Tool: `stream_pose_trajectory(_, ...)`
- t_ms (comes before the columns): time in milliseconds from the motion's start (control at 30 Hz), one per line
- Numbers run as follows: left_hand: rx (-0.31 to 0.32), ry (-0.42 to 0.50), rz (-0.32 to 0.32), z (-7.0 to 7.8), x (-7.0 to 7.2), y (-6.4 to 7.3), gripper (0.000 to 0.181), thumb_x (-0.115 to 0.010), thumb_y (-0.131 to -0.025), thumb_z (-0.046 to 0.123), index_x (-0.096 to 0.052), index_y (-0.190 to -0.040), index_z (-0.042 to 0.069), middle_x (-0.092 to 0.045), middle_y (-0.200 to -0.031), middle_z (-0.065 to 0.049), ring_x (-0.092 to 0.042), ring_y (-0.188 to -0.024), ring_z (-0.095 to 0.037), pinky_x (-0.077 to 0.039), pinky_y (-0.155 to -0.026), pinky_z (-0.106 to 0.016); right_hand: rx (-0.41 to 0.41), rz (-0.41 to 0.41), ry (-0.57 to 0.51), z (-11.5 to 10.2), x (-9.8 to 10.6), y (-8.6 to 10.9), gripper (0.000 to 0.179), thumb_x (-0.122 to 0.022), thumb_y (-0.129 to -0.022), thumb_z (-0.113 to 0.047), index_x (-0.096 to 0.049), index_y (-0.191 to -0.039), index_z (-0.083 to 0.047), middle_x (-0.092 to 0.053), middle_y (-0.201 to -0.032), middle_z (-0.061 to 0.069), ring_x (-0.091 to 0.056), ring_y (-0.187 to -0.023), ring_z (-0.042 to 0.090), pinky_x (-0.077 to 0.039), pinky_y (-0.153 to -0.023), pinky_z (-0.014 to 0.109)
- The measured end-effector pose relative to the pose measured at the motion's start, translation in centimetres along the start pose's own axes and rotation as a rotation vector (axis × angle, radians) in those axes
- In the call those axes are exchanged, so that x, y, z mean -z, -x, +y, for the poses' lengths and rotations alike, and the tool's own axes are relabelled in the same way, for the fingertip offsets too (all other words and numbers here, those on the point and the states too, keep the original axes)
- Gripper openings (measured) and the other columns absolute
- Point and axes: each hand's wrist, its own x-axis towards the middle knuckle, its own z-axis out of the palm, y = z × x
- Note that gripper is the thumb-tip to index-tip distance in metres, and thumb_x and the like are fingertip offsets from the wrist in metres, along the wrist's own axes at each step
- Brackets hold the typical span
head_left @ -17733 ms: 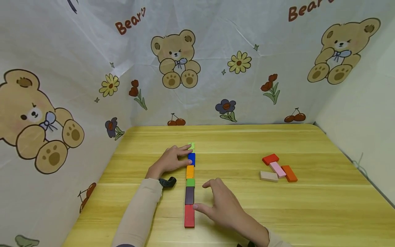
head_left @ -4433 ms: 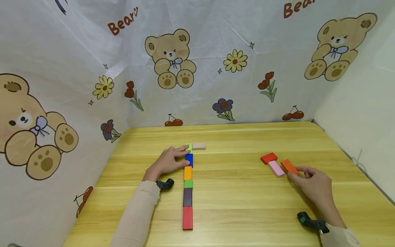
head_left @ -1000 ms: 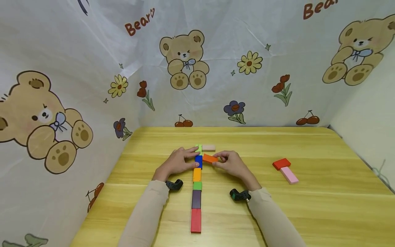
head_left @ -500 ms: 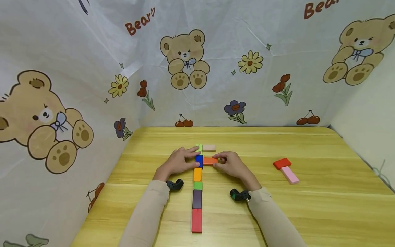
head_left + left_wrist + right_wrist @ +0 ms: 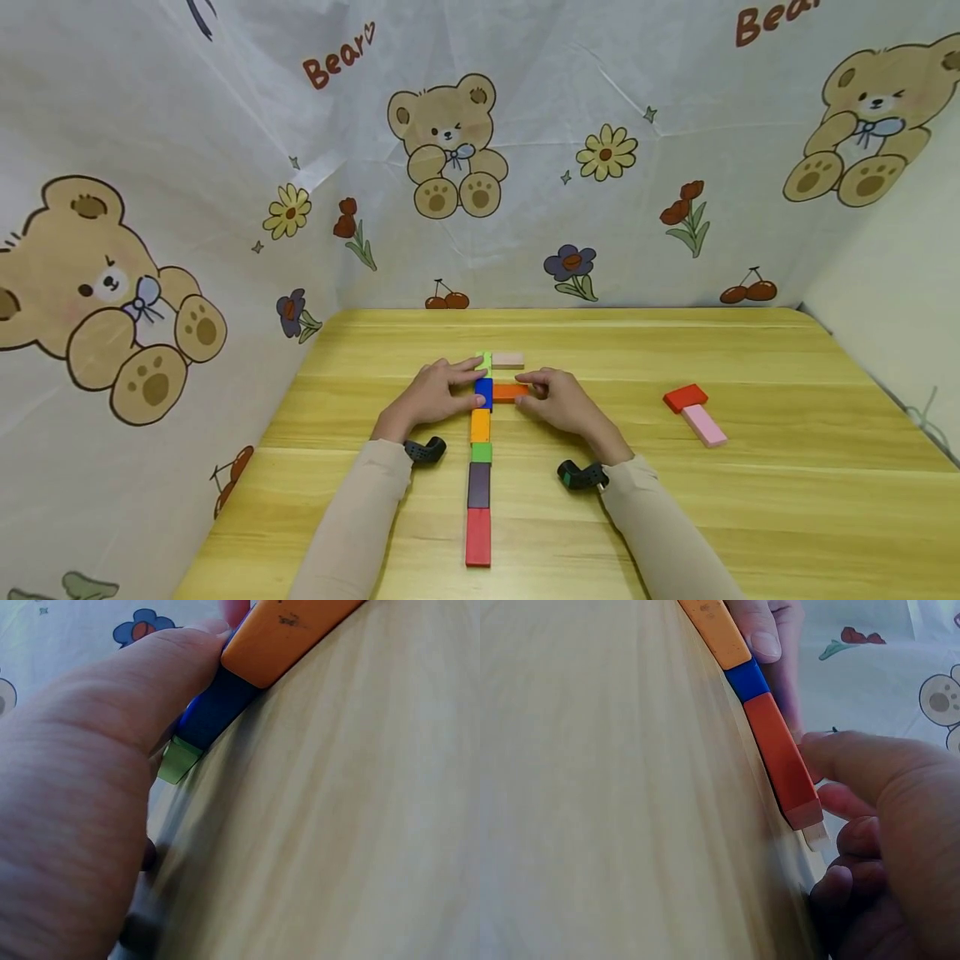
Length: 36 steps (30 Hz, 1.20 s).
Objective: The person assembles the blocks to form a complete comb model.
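Wooden blocks lie end to end in a column: lime [image 5: 487, 359], blue [image 5: 486, 388], yellow-orange [image 5: 480, 426], green [image 5: 482, 452], dark purple [image 5: 478, 485] and red [image 5: 478, 537]. My left hand [image 5: 431, 393] rests along the column's left side, its fingers on the lime block and its thumb on the blue one. My right hand [image 5: 564, 404] holds the right end of an orange block [image 5: 510, 393] between thumb and index finger. That block lies crosswise, its left end against the blue block. Above it, a beige block [image 5: 507, 361] extends right from the lime block.
On the right of the wooden table [image 5: 600, 533], a bright red block [image 5: 686, 398] lies against a pink block [image 5: 704, 425]. A bear-print cloth [image 5: 525, 100] hangs behind the table, and a pale wall [image 5: 915, 292] stands at the right.
Earlier the beige and orange blocks lay with the red and pink ones; both now stick out from the column. Within the last second the orange block has turned from slanted to straight. The left hand stays put.
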Motion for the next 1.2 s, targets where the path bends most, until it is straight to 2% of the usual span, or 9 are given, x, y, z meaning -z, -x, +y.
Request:
stream_pose_trajectory(200, 0.003, -0.004, -0.007, -0.1, -0.3, 0.0, 0.065, -0.056, -0.090, 0.070, -0.049, -0.147, 0.039, -0.034, -0.159, 0.024, -0.047, -0.109, -0.010, -0.033, -0.107, -0.043, -0.029, -0.001, -0.072, 0.5, 0.1, 0.0, 0.039, -0.074, -0.092, -0.028, -0.070, -0.128, -0.012, -0.044, -0.075, 0.001, -0.043, -0.071, 0.017, -0.035, -0.067, 0.028)
stream_pose_trajectory(267, -0.001, 0.000, -0.008, -0.2, -0.4, 0.1, 0.065, -0.056, -0.090, 0.070, -0.049, -0.147, 0.039, -0.034, -0.160, 0.023, -0.046, -0.105, -0.010, -0.033, -0.103, -0.041, -0.032, -0.004, -0.107, 0.4, 0.3, 0.1, 0.040, -0.073, -0.093, -0.028, -0.068, -0.130, -0.012, -0.043, -0.075, 0.001, -0.042, -0.069, 0.017, -0.034, -0.065, 0.027)
stream_pose_trajectory(400, -0.005, 0.012, -0.003, -0.2, -0.5, 0.2, 0.065, -0.058, -0.090, 0.069, -0.050, -0.146, 0.039, -0.035, -0.159, 0.022, -0.046, -0.098, -0.011, -0.034, -0.098, -0.039, -0.043, -0.015, -0.178, -0.2, 1.1, 0.4, 0.041, -0.071, -0.095, -0.028, -0.065, -0.132, -0.012, -0.041, -0.077, 0.003, -0.039, -0.068, 0.019, -0.032, -0.062, 0.027)
stream_pose_trajectory(467, -0.002, 0.008, 0.003, -0.2, -0.5, 0.2, 0.064, -0.058, -0.090, 0.069, -0.050, -0.146, 0.040, -0.035, -0.159, 0.023, -0.047, -0.103, -0.011, -0.033, -0.101, -0.040, -0.046, -0.013, -0.183, -0.6, 1.8, 0.5, 0.041, -0.069, -0.096, -0.030, -0.065, -0.132, -0.011, -0.040, -0.078, 0.003, -0.039, -0.070, 0.020, -0.033, -0.063, 0.028)
stream_pose_trajectory(667, 0.005, 0.007, 0.018, -0.1, -0.1, 0.3, 0.062, -0.060, -0.090, 0.066, -0.051, -0.145, 0.040, -0.037, -0.158, 0.023, -0.048, -0.110, -0.013, -0.032, -0.106, -0.042, -0.057, 0.056, -0.207, -1.3, 4.1, 0.6, 0.037, -0.068, -0.097, -0.033, -0.066, -0.129, -0.014, -0.036, -0.081, 0.003, -0.036, -0.073, 0.019, -0.031, -0.062, 0.028)
stream_pose_trajectory(733, 0.001, 0.007, 0.022, 0.0, 0.0, 0.3, 0.062, -0.061, -0.090, 0.065, -0.052, -0.145, 0.039, -0.037, -0.158, 0.023, -0.048, -0.103, -0.012, -0.033, -0.101, -0.040, -0.050, 0.086, -0.216, -1.7, 4.9, 0.7, 0.034, -0.068, -0.097, -0.034, -0.067, -0.127, -0.018, -0.036, -0.080, 0.003, -0.034, -0.070, 0.019, -0.030, -0.060, 0.027)
stream_pose_trajectory(967, -0.001, -0.011, 0.027, -0.1, 0.1, -0.1, 0.063, -0.060, -0.090, 0.067, -0.051, -0.145, 0.039, -0.036, -0.158, 0.024, -0.045, -0.098, -0.010, -0.033, -0.097, -0.037, -0.009, 0.166, -0.185, -2.8, 7.4, 1.3, 0.032, -0.069, -0.096, -0.036, -0.068, -0.124, -0.022, -0.038, -0.080, 0.004, -0.034, -0.068, 0.019, -0.030, -0.059, 0.028)
stream_pose_trajectory(1200, 0.002, -0.011, 0.010, -0.1, 0.1, 0.0, 0.063, -0.061, -0.090, 0.066, -0.052, -0.145, 0.038, -0.036, -0.158, 0.024, -0.046, -0.100, -0.011, -0.033, -0.100, -0.038, 0.039, 0.261, -0.064, -3.6, 9.4, 2.6, 0.034, -0.071, -0.094, -0.036, -0.068, -0.124, -0.019, -0.037, -0.077, 0.004, -0.036, -0.069, 0.019, -0.031, -0.062, 0.030)
